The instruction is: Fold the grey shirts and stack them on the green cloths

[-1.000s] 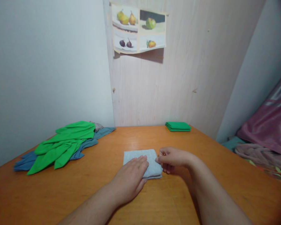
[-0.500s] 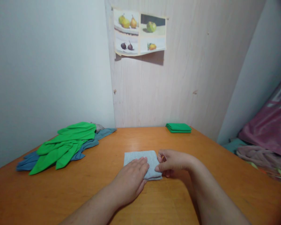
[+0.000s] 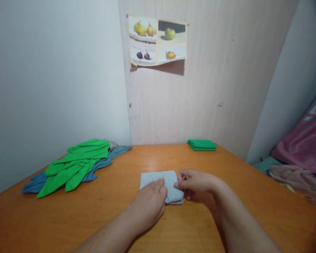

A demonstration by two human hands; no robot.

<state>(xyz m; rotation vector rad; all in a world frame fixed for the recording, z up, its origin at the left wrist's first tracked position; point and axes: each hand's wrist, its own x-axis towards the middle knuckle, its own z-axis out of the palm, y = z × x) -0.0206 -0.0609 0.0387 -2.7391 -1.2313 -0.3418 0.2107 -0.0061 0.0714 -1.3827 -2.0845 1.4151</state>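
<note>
A light grey folded cloth (image 3: 171,181) lies as a small rectangle on the table, its layers showing at the near right edge. My left hand (image 3: 150,200) rests palm-down on its near left part, pressing it with fingers slightly bent; their undersides are hidden. At the right edge of the cloth, my right hand (image 3: 193,182) has its fingers curled, thumb and forefinger pinching the fold. The hand covers part of that edge.
On the table (image 3: 137,161), a loose heap of bright green cloth (image 3: 76,161) and blue cloth (image 3: 104,163) lies at left, with a striped piece (image 3: 112,144) behind. A folded green cloth (image 3: 202,144) sits at the back right. Pink fabric (image 3: 301,144) is beyond the right edge.
My left fingers have drawn in and bent a little on the grey cloth. The right hand stays at the cloth's right edge. The whole view has shifted slightly.
</note>
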